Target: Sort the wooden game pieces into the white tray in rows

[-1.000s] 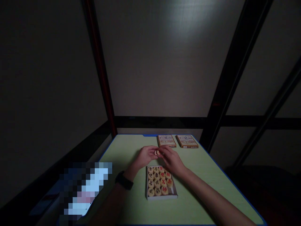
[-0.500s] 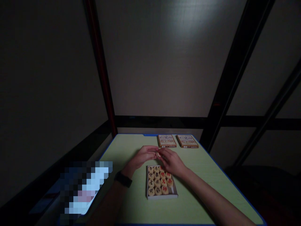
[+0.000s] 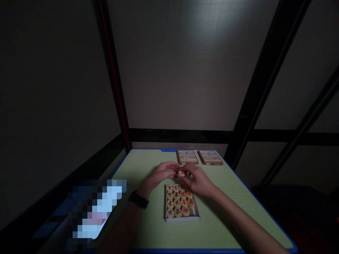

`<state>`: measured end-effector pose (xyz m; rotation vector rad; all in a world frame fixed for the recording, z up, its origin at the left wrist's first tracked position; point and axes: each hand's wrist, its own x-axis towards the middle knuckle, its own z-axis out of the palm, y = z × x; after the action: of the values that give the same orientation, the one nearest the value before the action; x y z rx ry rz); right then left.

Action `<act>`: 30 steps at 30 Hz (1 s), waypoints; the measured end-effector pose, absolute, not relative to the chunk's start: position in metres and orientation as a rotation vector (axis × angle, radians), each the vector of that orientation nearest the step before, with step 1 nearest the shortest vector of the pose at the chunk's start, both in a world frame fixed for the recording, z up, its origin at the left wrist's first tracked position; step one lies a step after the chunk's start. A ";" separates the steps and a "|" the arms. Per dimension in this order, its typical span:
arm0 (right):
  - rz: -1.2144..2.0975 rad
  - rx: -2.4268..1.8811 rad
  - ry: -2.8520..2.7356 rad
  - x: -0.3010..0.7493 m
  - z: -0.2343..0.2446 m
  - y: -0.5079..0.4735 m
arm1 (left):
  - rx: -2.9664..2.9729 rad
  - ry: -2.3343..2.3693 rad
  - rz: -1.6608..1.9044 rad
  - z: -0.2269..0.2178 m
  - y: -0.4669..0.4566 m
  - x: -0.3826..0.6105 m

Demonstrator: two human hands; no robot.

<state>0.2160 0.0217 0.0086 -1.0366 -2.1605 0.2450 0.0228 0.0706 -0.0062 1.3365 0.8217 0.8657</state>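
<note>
Gripping one piece, right hand is hovering; for left hand I cannot tell; other pieces are mostly filling box, near-right corner excepted.

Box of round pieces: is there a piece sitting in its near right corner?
No, the near right corner of the box shows bare bottom beside the red-marked piece in the nearest row.
</note>
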 end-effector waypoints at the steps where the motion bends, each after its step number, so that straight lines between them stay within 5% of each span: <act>1: 0.293 -1.029 -2.171 0.218 0.015 0.013 | 1.339 0.859 0.888 -0.006 0.071 0.024; 10: 0.408 -1.054 -2.390 0.242 0.002 -0.063 | 1.345 1.088 0.946 -0.007 0.077 0.028; 30: 0.439 -1.064 -2.316 0.250 -0.009 -0.061 | 1.376 1.047 0.950 -0.009 0.077 0.028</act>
<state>0.2501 -0.0608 -0.0094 -1.0638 -2.3164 0.4394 0.0284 0.0765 -0.0086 1.3761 1.0471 0.9502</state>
